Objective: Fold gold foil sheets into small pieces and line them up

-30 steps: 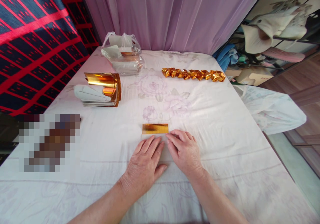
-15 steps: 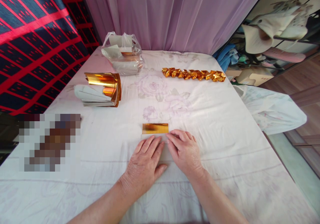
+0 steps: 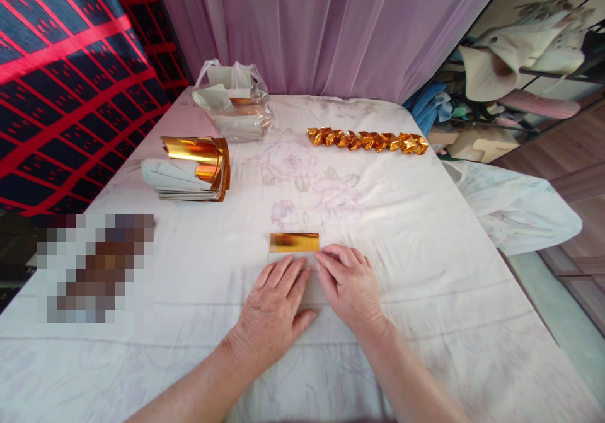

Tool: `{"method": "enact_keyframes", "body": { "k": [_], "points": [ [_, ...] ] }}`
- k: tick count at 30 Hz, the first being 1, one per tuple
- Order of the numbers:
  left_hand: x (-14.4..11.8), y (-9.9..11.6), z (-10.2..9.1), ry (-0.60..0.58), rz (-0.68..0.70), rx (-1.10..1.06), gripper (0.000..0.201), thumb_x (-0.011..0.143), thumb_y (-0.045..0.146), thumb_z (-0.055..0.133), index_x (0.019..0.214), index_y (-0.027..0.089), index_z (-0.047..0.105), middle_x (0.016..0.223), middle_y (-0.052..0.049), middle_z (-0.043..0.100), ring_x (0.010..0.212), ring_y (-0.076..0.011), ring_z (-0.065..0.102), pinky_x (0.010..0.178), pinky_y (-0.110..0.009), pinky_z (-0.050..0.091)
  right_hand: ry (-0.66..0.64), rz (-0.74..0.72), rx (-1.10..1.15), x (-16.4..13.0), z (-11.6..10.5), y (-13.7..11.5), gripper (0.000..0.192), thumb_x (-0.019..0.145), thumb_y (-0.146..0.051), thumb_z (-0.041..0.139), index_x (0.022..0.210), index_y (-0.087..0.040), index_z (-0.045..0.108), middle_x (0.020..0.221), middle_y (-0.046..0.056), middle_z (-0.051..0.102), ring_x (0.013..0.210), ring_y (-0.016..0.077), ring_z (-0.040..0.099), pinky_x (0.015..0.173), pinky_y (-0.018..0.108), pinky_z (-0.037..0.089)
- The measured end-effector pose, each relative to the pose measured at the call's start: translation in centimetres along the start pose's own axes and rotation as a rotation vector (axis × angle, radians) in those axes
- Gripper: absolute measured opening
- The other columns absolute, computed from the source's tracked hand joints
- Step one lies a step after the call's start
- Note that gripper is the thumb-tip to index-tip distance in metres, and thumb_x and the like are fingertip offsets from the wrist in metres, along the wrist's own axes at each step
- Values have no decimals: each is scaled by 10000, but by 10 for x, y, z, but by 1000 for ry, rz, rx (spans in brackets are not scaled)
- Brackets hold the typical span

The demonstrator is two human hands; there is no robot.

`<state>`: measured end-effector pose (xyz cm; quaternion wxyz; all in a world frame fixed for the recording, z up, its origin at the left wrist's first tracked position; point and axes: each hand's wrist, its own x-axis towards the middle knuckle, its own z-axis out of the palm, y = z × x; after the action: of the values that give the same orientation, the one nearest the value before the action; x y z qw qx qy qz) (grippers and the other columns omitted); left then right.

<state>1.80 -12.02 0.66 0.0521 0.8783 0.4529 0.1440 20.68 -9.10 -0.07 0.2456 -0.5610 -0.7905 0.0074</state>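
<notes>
A small rectangle of shiny gold foil paper [image 3: 293,242] lies flat on the cloth, its long side running left to right. My left hand [image 3: 274,306] rests palm down just below it, fingers stretched out and thumb apart, with nothing gripped. At the foil's lower right corner are the fingertips of my right hand [image 3: 352,284]. Those fingers are slightly bent and lie low on the surface, the thumb a little apart from the index finger. Whether they touch the foil's edge I cannot tell.
A row of folded gold foil pieces [image 3: 368,140] lies at the back right. To the left stands a curled stack of gold foil sheets [image 3: 193,150], with a clear plastic bag [image 3: 231,123] of more sheets behind it. A blurred patch [image 3: 104,265] covers something at far left.
</notes>
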Motion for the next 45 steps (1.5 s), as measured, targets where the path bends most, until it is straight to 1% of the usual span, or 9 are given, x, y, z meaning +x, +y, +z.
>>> {"method": "enact_keyframes", "body": {
  "k": [4, 10, 15, 19, 28, 38, 45],
  "points": [
    [0, 0, 0, 1, -3, -2, 576, 945, 511, 509, 1404, 163, 518, 1419, -119, 566, 1343, -279, 459, 1130, -441, 332, -1, 3, 5, 0, 0, 0, 253, 935, -229, 536, 1067, -265, 750, 1046, 56, 693, 908, 197, 608, 778, 349, 432],
    [1, 1, -1, 24, -1, 8, 579, 937, 517, 525, 1375, 138, 544, 1411, -107, 579, 1330, -273, 471, 1136, -419, 329, 1, 0, 12, 0, -1, 0, 251, 937, -224, 535, 1062, -260, 749, 1038, 55, 697, 904, 199, 608, 775, 347, 425],
    [1, 1, -2, 0, -7, -11, 574, 943, 506, 518, 1398, 156, 522, 1417, -118, 569, 1340, -275, 463, 1132, -436, 338, 6, 1, 13, 1, -1, -1, 251, 939, -221, 529, 1052, -254, 751, 1035, 56, 699, 900, 199, 609, 782, 348, 423],
    [1, 1, -2, 6, -3, -1, 577, 941, 510, 522, 1385, 141, 533, 1417, -114, 572, 1335, -276, 472, 1134, -426, 334, 2, 1, 17, 1, -1, -1, 247, 938, -222, 534, 1052, -247, 751, 1037, 56, 696, 903, 199, 607, 784, 346, 422],
    [1, 0, -1, -2, -1, 6, 580, 947, 529, 497, 1387, 153, 529, 1419, -112, 569, 1343, -274, 461, 1137, -427, 324, 11, 1, 26, 0, 0, 0, 235, 934, -224, 541, 1045, -250, 747, 1043, 47, 696, 909, 200, 608, 782, 353, 419],
    [1, 0, -1, -12, -5, 0, 588, 943, 531, 500, 1400, 162, 518, 1419, -110, 568, 1346, -275, 453, 1139, -435, 323, 18, -1, 32, 0, 0, 0, 236, 941, -233, 530, 1044, -246, 742, 1038, 48, 700, 894, 210, 608, 772, 363, 414],
    [1, 0, -1, -3, -2, 3, 606, 931, 536, 525, 1396, 147, 516, 1423, -103, 565, 1345, -271, 452, 1147, -421, 311, 13, 1, 26, 0, 0, 0, 236, 943, -238, 528, 1042, -246, 742, 1042, 47, 699, 893, 215, 607, 772, 366, 414]
  ]
}}
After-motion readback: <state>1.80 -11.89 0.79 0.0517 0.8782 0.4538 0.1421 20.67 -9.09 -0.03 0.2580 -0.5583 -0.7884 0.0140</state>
